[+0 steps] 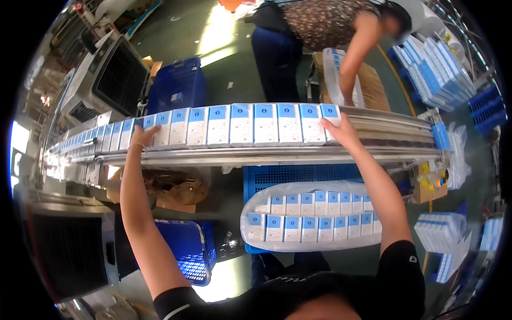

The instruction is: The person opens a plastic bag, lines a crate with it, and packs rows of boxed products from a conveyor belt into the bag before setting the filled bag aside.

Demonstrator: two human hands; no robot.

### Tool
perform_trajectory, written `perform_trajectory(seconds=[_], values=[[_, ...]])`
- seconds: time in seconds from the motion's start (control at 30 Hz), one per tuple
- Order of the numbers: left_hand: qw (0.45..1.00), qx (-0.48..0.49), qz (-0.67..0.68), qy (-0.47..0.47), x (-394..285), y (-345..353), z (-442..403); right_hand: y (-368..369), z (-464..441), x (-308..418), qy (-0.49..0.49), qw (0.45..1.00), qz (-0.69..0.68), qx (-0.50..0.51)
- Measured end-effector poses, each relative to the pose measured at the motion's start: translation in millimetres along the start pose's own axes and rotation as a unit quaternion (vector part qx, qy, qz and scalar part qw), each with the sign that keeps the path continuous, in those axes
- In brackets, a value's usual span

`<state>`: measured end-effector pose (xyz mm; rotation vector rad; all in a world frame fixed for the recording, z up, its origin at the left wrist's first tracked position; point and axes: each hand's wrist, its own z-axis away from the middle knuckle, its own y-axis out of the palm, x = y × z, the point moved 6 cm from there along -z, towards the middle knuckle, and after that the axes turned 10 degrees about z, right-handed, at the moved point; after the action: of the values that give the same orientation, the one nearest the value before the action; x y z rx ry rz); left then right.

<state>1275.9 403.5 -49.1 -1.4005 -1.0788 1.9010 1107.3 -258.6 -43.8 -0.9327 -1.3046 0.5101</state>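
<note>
A long row of upright white-and-blue boxes (241, 125) stands on a metal conveyor (266, 156). My left hand (143, 137) lies on the near side of the row, thumb and fingers spread over boxes left of centre. At the row's right end, my right hand (341, 129) presses the last box, its thumb on the front and its fingers round the end. Below the conveyor, a clear plastic bag (249, 238) holds two rows of similar boxes (292, 228) in a blue crate (249, 178).
Across the conveyor, a person (330, 24) bends over a bagged row of boxes on a carton (373, 88). Blue bins (178, 85) stand beyond and below the conveyor at left. Stacked boxes (434, 72) are at right. A small carton with yellow items (431, 184) sits by the conveyor's right end.
</note>
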Motion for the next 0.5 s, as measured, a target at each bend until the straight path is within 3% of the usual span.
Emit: perform_trajectory(seconds=[0.03, 0.1, 0.27, 0.3, 0.33, 0.37, 0.43, 0.5], values=[[0.999, 0.006, 0.001, 0.036, -12.0, 15.4, 6.3, -5.9, -4.7, -9.6, -0.032, 0.998, -0.023, 0.045], [0.998, 0.003, 0.006, 0.055, -65.1, 37.7, 55.9, -34.1, -10.5, -45.9, -0.003, 0.998, 0.059, 0.012], [0.994, -0.027, -0.040, 0.100, -155.0, 74.5, 140.0, -93.8, -18.1, -106.1, -0.068, 0.990, -0.073, 0.096], [0.988, -0.026, -0.078, 0.130, -170.7, 80.8, 148.2, -112.4, -17.0, -121.8, -0.007, 0.994, 0.108, -0.003], [0.982, 0.070, -0.093, 0.149, -171.3, 98.3, 134.7, -133.6, -10.6, -133.4, 0.056, 0.951, 0.286, -0.101], [0.981, 0.076, -0.095, 0.154, -184.4, 102.4, 135.7, -143.7, -8.4, -134.6, 0.064, 0.950, 0.287, -0.101], [0.966, 0.192, -0.111, 0.134, -204.7, 125.7, 147.3, -135.0, -12.1, -129.4, 0.069, 0.949, 0.283, 0.122], [0.964, 0.195, -0.142, 0.112, -214.1, 153.9, 148.5, -124.4, -26.1, -155.9, 0.101, 0.943, 0.278, 0.154]])
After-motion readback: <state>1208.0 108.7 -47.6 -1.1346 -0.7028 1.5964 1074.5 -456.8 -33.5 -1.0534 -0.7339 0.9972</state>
